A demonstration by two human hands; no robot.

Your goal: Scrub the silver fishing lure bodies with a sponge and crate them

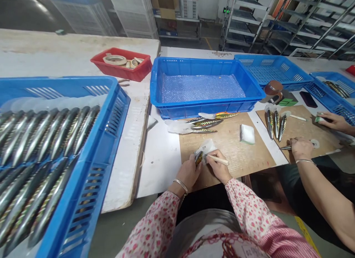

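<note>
My left hand (190, 171) is closed round a fishing lure (199, 158) with a clear plastic bib, low over the cardboard sheet (230, 165). In my right hand (220, 168) is a pale wooden stick (219, 160), its working end close to the lure and partly hidden by the fingers. Several more lures (206, 123) with clear bibs lie in a loose pile at the back of the cardboard. Right of the pile, a white sponge pad (247, 134) with a greenish lower edge rests on the same sheet.
A blue tray (208, 107) lined with bubble wrap stands behind the cardboard. At left, a blue crate (111, 139) holds rows of lures; a red bin (126, 71) holds tape rolls. A co-worker's hands (302, 149) work at right beside three lures (275, 123).
</note>
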